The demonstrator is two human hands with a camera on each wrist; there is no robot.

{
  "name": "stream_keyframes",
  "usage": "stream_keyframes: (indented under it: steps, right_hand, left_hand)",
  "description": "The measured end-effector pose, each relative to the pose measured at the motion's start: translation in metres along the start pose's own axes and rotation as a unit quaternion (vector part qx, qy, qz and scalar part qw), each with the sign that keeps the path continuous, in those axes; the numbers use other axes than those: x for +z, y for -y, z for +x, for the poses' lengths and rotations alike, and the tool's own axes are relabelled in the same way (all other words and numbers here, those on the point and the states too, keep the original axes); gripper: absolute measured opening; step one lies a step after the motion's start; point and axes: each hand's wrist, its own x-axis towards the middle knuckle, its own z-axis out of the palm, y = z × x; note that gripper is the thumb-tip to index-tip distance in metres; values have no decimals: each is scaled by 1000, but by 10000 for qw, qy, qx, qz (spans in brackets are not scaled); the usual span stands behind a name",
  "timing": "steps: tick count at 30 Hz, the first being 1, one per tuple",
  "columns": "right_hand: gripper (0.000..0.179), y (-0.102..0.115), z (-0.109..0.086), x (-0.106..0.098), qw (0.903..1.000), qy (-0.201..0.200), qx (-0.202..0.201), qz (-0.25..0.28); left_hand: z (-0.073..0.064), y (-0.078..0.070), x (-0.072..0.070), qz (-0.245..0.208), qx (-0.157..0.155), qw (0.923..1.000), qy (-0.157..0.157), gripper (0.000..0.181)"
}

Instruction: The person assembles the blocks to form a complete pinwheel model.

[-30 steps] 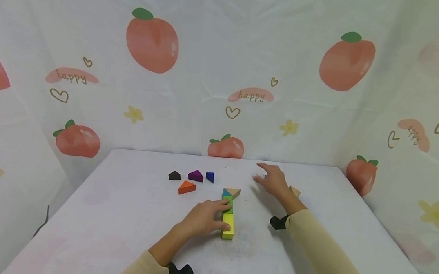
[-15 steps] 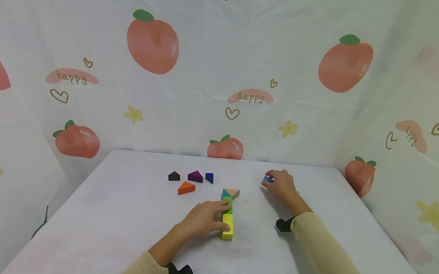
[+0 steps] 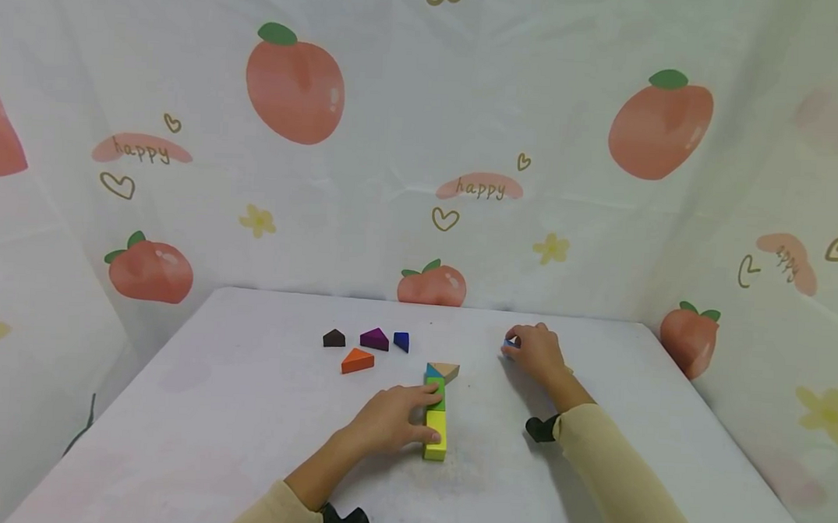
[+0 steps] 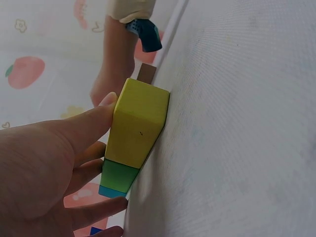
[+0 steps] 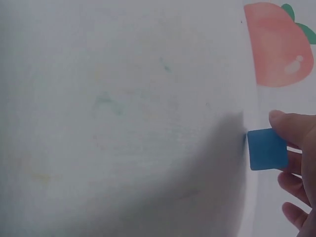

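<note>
My left hand lies over a row of blocks at the middle of the table. Its thumb touches the yellow block, and its fingertips rest on the green block beyond it. At the row's far end, a light-blue triangle block adjoins a plain wood triangle block. Farther back on the right, my right hand pinches a blue block between thumb and fingers. The right wrist view shows that block's square face; from the head, fingers cover most of it.
Back left on the white table are a black block, a purple triangle block, a dark-blue block and an orange triangle block. A wooden block lies by the right forearm, mostly hidden from the head. A printed curtain stands behind.
My right hand has come down from above the table and drawn its fingers in round the blue block. The left hand stays on the yellow and green blocks.
</note>
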Motion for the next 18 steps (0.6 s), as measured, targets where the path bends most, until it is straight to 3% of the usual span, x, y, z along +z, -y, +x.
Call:
stream_keyframes:
  steps: [18]
  right_hand:
    - [22,31,8,9,9993,-139,-296,181]
  left_hand:
    - [1,0,0,4,63,10000,-45,66]
